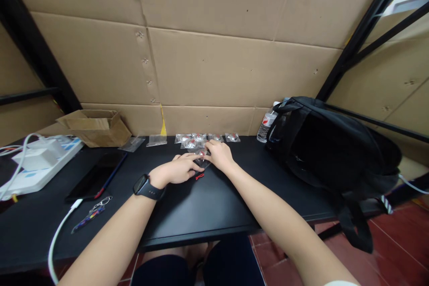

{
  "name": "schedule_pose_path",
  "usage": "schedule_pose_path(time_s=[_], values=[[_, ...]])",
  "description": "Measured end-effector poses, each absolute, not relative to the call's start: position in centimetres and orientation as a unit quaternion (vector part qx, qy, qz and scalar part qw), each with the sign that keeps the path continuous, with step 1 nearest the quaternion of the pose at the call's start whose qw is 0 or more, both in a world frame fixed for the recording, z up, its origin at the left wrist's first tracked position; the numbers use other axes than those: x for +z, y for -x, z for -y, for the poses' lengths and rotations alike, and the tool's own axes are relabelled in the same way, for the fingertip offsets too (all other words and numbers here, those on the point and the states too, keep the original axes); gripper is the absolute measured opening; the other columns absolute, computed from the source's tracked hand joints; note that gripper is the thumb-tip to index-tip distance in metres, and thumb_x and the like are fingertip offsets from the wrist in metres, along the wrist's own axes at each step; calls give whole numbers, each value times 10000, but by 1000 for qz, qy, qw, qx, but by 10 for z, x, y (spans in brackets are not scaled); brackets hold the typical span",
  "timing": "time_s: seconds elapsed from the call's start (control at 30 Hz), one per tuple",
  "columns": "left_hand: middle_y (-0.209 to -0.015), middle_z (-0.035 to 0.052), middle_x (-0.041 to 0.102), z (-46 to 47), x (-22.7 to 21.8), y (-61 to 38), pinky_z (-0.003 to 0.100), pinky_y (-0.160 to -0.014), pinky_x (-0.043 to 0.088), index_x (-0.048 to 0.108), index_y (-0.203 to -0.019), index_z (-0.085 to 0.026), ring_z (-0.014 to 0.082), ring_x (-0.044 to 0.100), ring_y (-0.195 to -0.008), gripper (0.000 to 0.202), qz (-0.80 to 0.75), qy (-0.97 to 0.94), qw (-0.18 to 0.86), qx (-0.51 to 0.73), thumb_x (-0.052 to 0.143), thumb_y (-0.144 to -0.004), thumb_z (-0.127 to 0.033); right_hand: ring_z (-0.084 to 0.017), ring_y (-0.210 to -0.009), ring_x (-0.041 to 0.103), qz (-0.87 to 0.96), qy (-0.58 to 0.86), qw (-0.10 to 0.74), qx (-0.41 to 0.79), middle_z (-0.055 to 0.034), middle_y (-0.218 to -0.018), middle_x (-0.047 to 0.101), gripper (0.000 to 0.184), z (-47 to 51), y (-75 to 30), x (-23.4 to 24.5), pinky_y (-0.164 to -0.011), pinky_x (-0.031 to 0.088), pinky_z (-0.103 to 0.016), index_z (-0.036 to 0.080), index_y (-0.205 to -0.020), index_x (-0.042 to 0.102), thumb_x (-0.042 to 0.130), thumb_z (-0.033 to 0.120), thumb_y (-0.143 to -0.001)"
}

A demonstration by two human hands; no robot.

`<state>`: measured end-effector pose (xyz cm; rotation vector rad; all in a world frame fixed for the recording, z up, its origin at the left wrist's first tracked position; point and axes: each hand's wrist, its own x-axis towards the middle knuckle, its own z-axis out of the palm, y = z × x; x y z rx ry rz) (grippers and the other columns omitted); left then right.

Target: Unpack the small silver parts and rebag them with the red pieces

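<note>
My left hand [179,170] and my right hand [217,154] meet over a small clear plastic bag [203,161] on the black table [201,205]. Fingers of both hands are curled and pressed onto the bag. A small red piece [199,176] lies on the table just under my left fingertips. Several more clear bags with red and white parts [194,140] lie in a row just beyond my hands. A black watch [147,187] is on my left wrist.
A black backpack [328,147] and a water bottle [266,126] stand at the right. At the left are an open cardboard box [95,126], a white power strip with chargers [36,161], a dark phone [97,174], a keyring [92,212] and a white cable [58,237]. Cardboard walls the back.
</note>
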<state>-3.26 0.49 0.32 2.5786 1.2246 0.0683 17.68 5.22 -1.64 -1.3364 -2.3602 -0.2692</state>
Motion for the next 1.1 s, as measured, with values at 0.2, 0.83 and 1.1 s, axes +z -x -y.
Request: schedule_pose_path(time_s=[0.2, 0.83, 1.1], values=[[-1581, -36, 436, -9, 3, 37, 556, -1193, 248, 730, -1188, -418, 305, 321, -1488, 388, -409, -899, 155, 30, 580, -885, -226, -235, -918, 653, 828, 510, 223, -68, -96, -1042, 674, 127, -49, -171, -23, -760, 464, -309, 228, -1031, 660, 649, 290, -921], [-1082, 18, 740, -22, -5, 31, 345, -949, 408, 667, -948, -256, 232, 643, -1080, 121, -479, -858, 50, 177, 597, -883, -330, -123, -729, 553, 893, 326, 268, 153, -19, -880, 647, 111, -63, -201, -15, -722, 437, -227, 173, -875, 729, 755, 118, -782], [-975, -16, 780, -23, 1, 32, 344, -926, 434, 720, -911, -272, 221, 701, -957, 167, -533, -807, 86, 238, 595, -886, -379, -110, -604, 572, 846, 370, 308, 228, 2, -685, 688, 73, -61, -207, -7, -657, 436, -224, 151, -802, 752, 682, 174, -805]])
